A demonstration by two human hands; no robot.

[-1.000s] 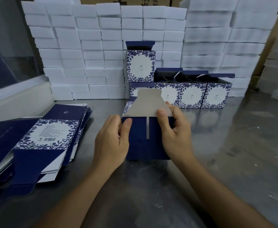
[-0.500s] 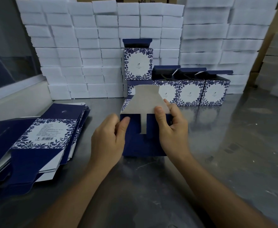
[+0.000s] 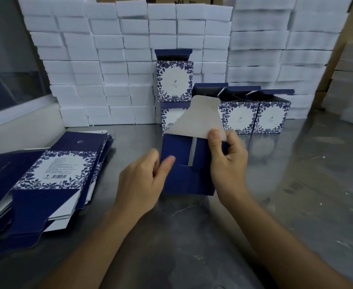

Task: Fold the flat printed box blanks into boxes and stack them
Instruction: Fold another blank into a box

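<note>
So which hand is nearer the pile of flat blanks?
Left. The left hand grips the box's left edge, on the side facing the blanks but apart from them. The right hand pinches the grey flap on the box's far side.

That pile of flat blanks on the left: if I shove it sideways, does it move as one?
Probably not. The pile of flat blanks already lies fanned, edges offset, so glossy sheets likely slide apart. Thin card probably flexes when lifted singly. The steel table looks slick.

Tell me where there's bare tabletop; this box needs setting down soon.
Bare steel table lies right of the right hand, before the row of blue floral folded boxes. Left is crowded: the stack of flat blue printed blanks.
</note>
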